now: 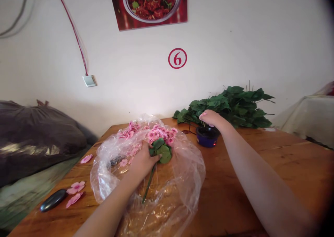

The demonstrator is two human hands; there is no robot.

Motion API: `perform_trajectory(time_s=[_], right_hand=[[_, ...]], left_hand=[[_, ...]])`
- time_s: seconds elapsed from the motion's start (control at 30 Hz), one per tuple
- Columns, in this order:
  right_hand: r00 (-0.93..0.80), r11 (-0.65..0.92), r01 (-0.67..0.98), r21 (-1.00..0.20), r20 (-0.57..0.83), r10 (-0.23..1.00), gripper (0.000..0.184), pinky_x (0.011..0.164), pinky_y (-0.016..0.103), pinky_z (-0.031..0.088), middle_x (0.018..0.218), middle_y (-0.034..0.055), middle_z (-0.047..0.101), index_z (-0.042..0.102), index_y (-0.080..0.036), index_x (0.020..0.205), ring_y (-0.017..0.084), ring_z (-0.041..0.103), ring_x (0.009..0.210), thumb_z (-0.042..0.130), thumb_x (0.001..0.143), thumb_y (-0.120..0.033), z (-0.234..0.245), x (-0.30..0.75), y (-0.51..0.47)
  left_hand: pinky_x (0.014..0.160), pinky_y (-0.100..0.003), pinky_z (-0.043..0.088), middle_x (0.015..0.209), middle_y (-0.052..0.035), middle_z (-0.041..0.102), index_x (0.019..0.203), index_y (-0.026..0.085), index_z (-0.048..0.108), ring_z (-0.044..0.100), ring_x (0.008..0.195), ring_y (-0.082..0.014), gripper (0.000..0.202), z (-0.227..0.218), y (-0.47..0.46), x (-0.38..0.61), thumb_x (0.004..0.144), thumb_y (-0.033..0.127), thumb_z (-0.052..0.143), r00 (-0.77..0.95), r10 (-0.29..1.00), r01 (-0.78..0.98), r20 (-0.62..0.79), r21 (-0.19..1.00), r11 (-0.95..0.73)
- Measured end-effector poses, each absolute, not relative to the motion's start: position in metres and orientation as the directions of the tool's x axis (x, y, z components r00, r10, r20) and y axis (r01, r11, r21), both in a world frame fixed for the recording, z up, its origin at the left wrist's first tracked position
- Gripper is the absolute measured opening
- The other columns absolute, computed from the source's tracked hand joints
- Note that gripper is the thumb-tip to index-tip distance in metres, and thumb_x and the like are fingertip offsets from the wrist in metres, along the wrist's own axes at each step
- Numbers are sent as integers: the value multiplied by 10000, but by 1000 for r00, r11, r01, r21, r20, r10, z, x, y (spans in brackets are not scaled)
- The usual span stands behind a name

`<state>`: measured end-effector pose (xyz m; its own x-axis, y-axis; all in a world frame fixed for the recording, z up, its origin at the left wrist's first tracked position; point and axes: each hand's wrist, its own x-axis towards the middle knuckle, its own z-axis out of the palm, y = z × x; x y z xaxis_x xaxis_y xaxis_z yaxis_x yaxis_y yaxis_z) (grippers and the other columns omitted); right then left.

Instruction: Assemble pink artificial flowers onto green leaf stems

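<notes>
My left hand (144,160) is closed around an artificial flower stem (148,186). Green leaves (164,153) sit by its thumb, with a cluster of pink blossoms (158,132) just beyond. The stem's lower end points toward me over a clear plastic bag (182,185) spread on the table. Farther right, my right hand (209,118) is pinched over a small dark blue pot (207,139) with a black inside and a glowing red light. Something thin and yellowish shows below its fingertips, too small to name.
A pile of green leaf sprays (235,103) lies behind the pot. Loose pink blossoms (76,187) and a shiny black oval object (53,199) lie at the left of the wooden table (235,202). A big dark sack (39,136) stands left of it. A white wall (146,80) closes the back.
</notes>
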<state>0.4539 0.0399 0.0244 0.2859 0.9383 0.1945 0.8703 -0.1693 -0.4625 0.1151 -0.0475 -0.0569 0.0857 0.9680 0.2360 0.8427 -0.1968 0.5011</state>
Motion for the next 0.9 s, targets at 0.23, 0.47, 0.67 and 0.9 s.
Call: perform_trajectory(time_s=[0.23,0.47,0.67,0.9], right_hand=[[280,-177,877,-447,177,943,131,616,273,389,624,104,635,679,-137,742,221,633,677,589,766,-229,21,457,41],[261,-159,886,-435,184,948,137,593,269,374,594,84,610,659,-143,707,202,610,617,587,771,-240,20,456,41],[267,-162,888,-430,196,944,156,589,271,373,596,91,614,657,-148,694,214,621,635,582,781,-254,20,457,44],[268,-160,888,-430,204,942,165,578,271,377,591,92,612,661,-147,700,215,621,622,578,787,-261,19,458,46]], left_hand=[[883,-387,463,1043,-117,683,1090,160,559,644,987,-263,214,-72,-35,113,914,276,517,161,902,787,400,500,-362],[1039,-409,440,1232,-95,657,1209,180,562,606,1141,-239,330,-75,-28,114,882,222,550,-87,879,516,469,776,-363],[971,-374,502,1178,-71,686,1206,184,546,643,1076,-212,328,-74,-27,114,883,236,530,-130,883,434,450,827,-358],[901,-334,492,925,-18,717,849,210,704,649,934,-180,449,-66,-36,109,599,-38,425,526,713,496,464,513,-700]])
